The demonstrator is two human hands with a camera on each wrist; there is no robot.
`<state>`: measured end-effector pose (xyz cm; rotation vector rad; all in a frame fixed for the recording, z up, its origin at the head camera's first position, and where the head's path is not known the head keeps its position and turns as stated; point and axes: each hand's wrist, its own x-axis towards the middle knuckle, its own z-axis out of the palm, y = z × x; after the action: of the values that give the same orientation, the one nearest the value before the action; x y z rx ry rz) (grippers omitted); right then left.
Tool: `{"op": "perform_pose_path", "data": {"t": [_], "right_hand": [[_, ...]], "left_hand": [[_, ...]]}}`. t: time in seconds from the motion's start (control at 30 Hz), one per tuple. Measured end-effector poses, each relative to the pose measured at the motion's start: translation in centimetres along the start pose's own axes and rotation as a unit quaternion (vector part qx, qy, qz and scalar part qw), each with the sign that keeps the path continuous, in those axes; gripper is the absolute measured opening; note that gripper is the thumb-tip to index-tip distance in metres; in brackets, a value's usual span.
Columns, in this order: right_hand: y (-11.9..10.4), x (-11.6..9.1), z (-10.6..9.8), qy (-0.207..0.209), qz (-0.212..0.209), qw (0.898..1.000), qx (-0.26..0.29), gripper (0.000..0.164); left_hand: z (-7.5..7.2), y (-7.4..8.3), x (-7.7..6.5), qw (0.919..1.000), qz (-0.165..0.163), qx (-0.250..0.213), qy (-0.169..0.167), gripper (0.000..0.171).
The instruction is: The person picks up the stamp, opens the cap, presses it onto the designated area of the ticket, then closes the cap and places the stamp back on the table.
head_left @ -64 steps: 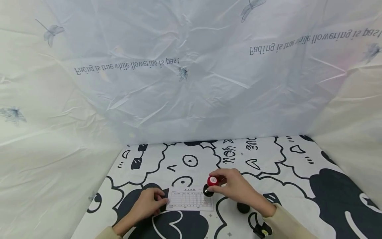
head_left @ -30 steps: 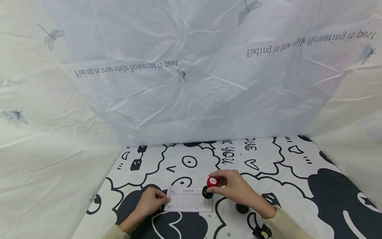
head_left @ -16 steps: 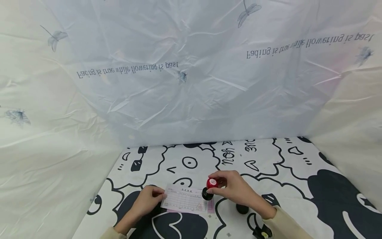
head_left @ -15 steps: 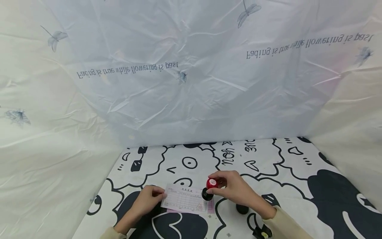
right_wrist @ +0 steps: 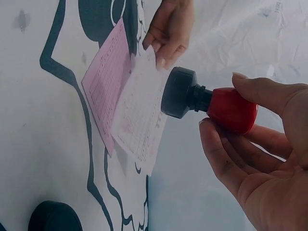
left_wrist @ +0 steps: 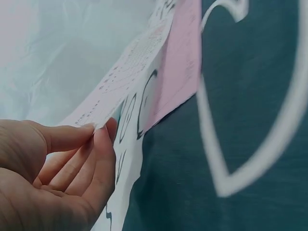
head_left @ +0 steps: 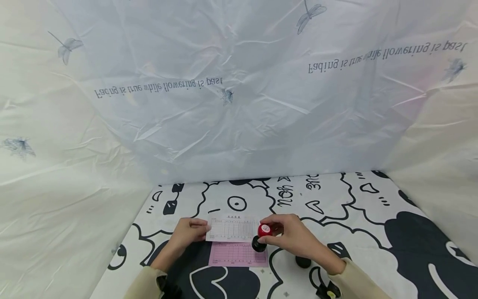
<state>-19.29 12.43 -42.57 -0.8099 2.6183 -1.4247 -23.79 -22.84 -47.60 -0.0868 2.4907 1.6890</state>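
In the head view my left hand pinches the left edge of a white printed form sheet, thumb against fingers. The left wrist view shows this sheet lifted and slanting above a pink form sheet. My right hand holds a stamp by its red rounded handle, fingers and thumb around it. The stamp's black round base overlaps the right ends of both sheets in the head view. In the right wrist view the stamp is apart from the white sheet, which bears faint reddish marks.
A black round cap-like thing lies under the right forearm. Beside the right sleeve shows a dark thing with a yellow spot. White plastic sheeting encloses the back and sides of the table, which has a black-and-white cartoon cloth.
My left hand has lifted the white sheet up and away toward the back, uncovering the pink sheet beneath. The right hand has kept its hold on the stamp, nearly still.
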Motion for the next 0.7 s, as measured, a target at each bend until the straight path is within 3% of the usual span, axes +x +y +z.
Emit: {"op": "perform_pose_path", "data": {"t": [0.27, 0.7], "right_hand": [[-0.1, 0.1, 0.5, -0.011, 0.002, 1.000, 0.009, 0.035], [-0.1, 0.0, 0.7, -0.013, 0.001, 1.000, 0.005, 0.037]], "left_hand": [[0.5, 0.2, 3.4, 0.9995, -0.028, 0.013, 0.011, 0.021], [1.5, 0.4, 7.2, 0.9969, -0.041, 0.056, 0.038, 0.021]]}}
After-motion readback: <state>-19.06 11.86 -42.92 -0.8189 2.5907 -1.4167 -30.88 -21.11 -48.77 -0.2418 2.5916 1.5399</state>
